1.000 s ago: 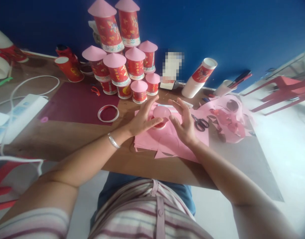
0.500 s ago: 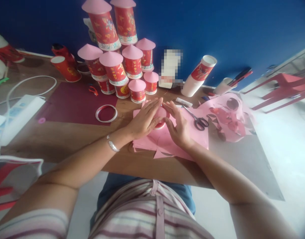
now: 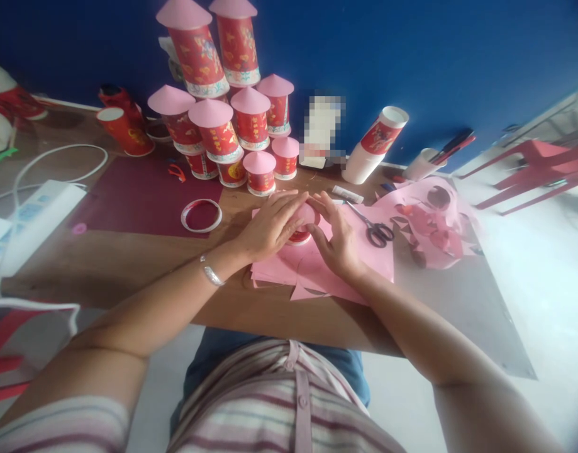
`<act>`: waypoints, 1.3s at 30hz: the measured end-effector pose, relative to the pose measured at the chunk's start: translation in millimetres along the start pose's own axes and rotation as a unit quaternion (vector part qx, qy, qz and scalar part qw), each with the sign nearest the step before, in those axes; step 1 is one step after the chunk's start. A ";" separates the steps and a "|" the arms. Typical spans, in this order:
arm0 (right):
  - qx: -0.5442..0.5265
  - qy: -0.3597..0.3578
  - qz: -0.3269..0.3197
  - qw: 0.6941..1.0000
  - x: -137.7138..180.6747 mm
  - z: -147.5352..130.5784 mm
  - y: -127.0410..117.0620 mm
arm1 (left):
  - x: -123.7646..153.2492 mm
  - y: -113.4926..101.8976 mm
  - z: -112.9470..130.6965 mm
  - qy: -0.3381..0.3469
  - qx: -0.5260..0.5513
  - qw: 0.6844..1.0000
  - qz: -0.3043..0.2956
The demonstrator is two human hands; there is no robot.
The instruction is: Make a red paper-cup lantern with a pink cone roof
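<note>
At your 12 o'clock: nine cone-lidded cups (image 3: 217, 132); one pair of scissors (image 3: 376, 231); one tape ring (image 3: 201, 215).

Head camera looks down, close over table (image 3: 128, 264).

A second ago both hands stood open on either side of the small red cup (image 3: 299, 236), fingers spread and lifted, with the pink paper cone (image 3: 310, 214) on top of it in plain sight between them. Now the left hand (image 3: 270, 226) has come down over the cone from the left, fingers laid flat across it, and the right hand (image 3: 338, 242) has closed in from the other side, so the fingertips of the two nearly meet above it. Only a sliver of the cone and the cup's lower rim show between the hands. In the last half second the grip has barely shifted.
</note>
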State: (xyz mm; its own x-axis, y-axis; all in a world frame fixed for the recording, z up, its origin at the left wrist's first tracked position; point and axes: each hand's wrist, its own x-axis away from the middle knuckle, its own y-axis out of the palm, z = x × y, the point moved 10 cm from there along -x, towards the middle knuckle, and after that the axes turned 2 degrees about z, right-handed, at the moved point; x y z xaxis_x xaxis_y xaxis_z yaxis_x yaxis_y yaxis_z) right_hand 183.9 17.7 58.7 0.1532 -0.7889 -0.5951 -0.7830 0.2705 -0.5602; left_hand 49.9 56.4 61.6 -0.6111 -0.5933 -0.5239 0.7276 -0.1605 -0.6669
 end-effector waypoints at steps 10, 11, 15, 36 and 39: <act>-0.008 0.007 0.007 1.000 -1.1 1.0 -1.2 | 1.6 -1.2 -4.6 -0.005 0.026 1.000 0.007; -0.010 0.007 0.005 1.000 -1.3 0.5 -0.8 | 1.5 -0.9 -5.5 -0.009 0.031 0.999 0.007; 0.007 -0.004 0.004 1.000 -2.3 -2.2 -0.1 | 1.6 0.7 -12.5 -0.046 0.090 0.995 0.015; -0.057 0.059 0.010 0.997 -8.8 13.0 -2.5 | 10.9 28.1 -48.1 -0.309 0.553 0.768 0.094; -0.057 0.068 0.011 0.996 -7.0 14.1 -2.4 | 11.7 29.8 -48.5 -0.319 0.566 0.755 0.090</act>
State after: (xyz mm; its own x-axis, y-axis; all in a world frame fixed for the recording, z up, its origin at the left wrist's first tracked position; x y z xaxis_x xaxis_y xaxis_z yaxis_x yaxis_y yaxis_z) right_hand 193.1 30.4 56.1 0.0579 -0.8535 -0.5178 -0.8502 0.2297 -0.4737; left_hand 49.3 82.9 9.9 -0.4588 -0.8871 0.0502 0.8018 -0.3891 0.4536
